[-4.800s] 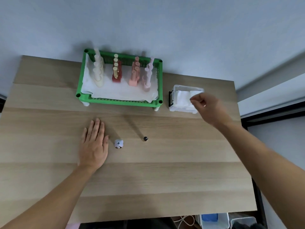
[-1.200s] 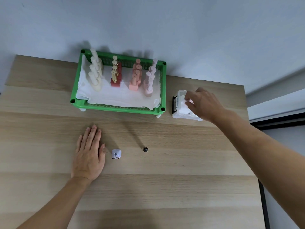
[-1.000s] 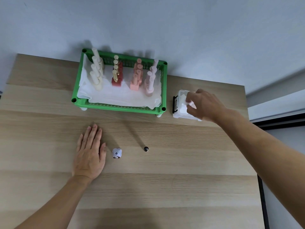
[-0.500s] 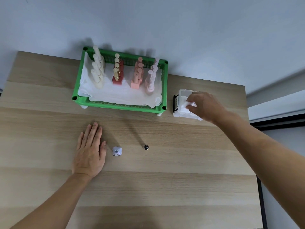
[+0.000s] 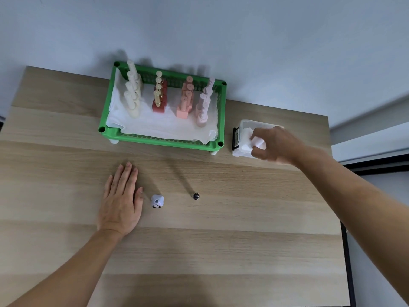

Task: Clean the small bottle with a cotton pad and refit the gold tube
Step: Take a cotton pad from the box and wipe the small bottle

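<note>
A small pale lilac bottle [image 5: 157, 200] stands on the wooden table [image 5: 199, 251], just right of my left hand [image 5: 121, 202], which lies flat with fingers together and holds nothing. A thin tube [image 5: 195, 195] stands upright a little further right, seen end-on as a dark round tip. My right hand [image 5: 274, 145] is over the clear plastic box [image 5: 240, 138] of white cotton pads at the right, its fingers pinched on a white cotton pad [image 5: 257, 141] just above the box.
A green basket [image 5: 161, 140] lined with white cloth stands at the back, holding rows of cream, red-and-gold, peach and pink bottles. The table's right edge runs close behind the box; a wall rises behind the basket.
My right hand has dug into the box and now pinches a cotton pad, lifting slightly toward me. My left hand, the bottle and the tube have stayed put.
</note>
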Available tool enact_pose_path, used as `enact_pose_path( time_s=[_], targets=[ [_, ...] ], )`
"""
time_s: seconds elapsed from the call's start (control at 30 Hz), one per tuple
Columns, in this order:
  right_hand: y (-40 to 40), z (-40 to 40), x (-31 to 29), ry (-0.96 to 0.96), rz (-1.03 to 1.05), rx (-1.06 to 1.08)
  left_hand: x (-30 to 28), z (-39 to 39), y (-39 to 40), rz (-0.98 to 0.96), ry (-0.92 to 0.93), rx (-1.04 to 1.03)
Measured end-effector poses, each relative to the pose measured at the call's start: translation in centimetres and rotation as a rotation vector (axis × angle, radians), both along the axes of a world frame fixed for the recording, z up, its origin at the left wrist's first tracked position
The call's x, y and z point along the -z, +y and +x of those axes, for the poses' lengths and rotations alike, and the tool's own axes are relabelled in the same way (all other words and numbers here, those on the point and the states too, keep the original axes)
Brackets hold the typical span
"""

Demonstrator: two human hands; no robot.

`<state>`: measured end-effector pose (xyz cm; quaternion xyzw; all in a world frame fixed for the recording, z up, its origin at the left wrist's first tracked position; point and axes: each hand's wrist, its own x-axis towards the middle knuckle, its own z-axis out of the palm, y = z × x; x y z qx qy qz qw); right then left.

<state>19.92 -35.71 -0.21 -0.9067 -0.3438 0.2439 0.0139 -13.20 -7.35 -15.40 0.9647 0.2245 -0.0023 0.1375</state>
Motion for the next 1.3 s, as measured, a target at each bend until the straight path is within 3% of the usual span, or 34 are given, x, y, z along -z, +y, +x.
enact_pose_path(
  time_s=[0.3, 0.73, 1.1, 1.3],
  targets=[
    [0.2, -0.7, -1.0, 0.103, -0.108, -0.024, 0.0, 0.0, 0.0, -0.010, -0.003, -0.002],
    [-0.6, -1.0, -1.0, -0.011, 0.137, -0.009, -0.2, 0.0, 0.0, -0.020, 0.002, -0.007],
    [-1.7, -2.6, -0.6, 0.292, 0.307, 0.398, -0.4, 0.0, -0.1, -0.036, -0.005, -0.010],
    [-1.9, -4.5, 0.3, 0.300, 0.273, 0.366, -0.1, -0.1, 0.0, -0.030, -0.027, -0.014]
  ],
)
